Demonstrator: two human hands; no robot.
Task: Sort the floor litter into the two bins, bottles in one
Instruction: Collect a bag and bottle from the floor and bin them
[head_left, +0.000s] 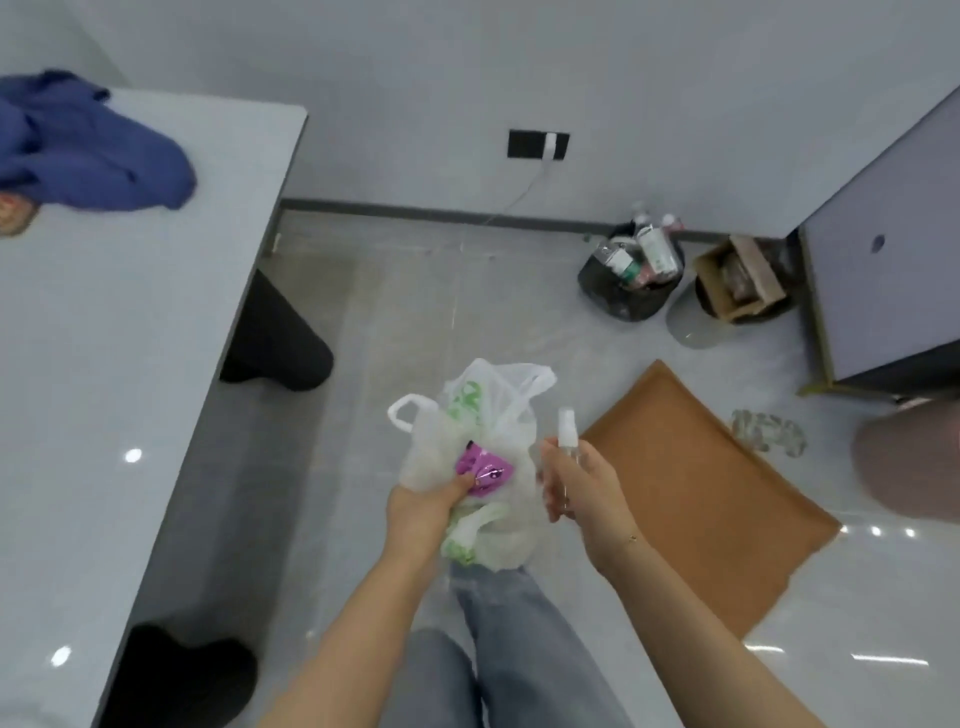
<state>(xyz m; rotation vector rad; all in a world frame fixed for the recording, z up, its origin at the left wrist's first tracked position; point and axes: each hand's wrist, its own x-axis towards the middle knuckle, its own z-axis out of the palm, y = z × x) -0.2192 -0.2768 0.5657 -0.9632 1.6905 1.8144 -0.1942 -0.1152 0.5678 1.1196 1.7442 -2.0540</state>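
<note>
Our left hand (421, 512) grips a crumpled plastic bag (478, 441) and purple wrapper (485, 467); our right hand (582, 493) holds a small spray bottle (567, 436). We judge carrying comes next: bottle to the bottle-filled bin (626, 301), bag to its neighbour (691, 327).

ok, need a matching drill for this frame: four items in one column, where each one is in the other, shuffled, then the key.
Items:
1. spray bottle
2. plastic bags
3. blue cloth
4. cardboard box

Places:
A. on the table
B. in the right hand
C. in the bin by the cabinet
D. in the left hand

Pairs: 1-B, 2-D, 3-A, 4-C
</note>
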